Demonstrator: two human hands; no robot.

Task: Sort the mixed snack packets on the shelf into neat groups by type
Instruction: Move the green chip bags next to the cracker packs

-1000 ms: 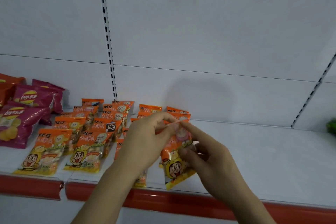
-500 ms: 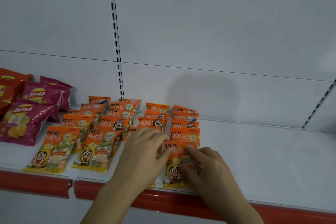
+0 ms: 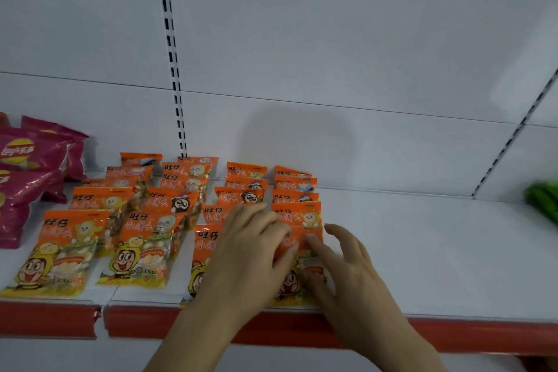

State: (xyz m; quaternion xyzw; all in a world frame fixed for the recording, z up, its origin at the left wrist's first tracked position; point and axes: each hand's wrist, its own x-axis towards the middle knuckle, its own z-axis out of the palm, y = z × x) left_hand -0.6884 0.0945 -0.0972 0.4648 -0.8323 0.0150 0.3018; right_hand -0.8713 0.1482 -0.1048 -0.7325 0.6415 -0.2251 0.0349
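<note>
Resting flat now on the white shelf (image 3: 422, 251) at its red front edge, front orange packet (image 3: 297, 246) of the rightmost column, no longer lifted and pinched as a second ago. Pressing down on it, left hand (image 3: 250, 254) palm-down, fingers spread flat, gripping nothing. Touching its right side, right hand (image 3: 347, 263), fingers splayed loose. Lying in four overlapping columns, other orange packets (image 3: 142, 238); beside them at left, magenta chip bags (image 3: 27, 160).
</note>
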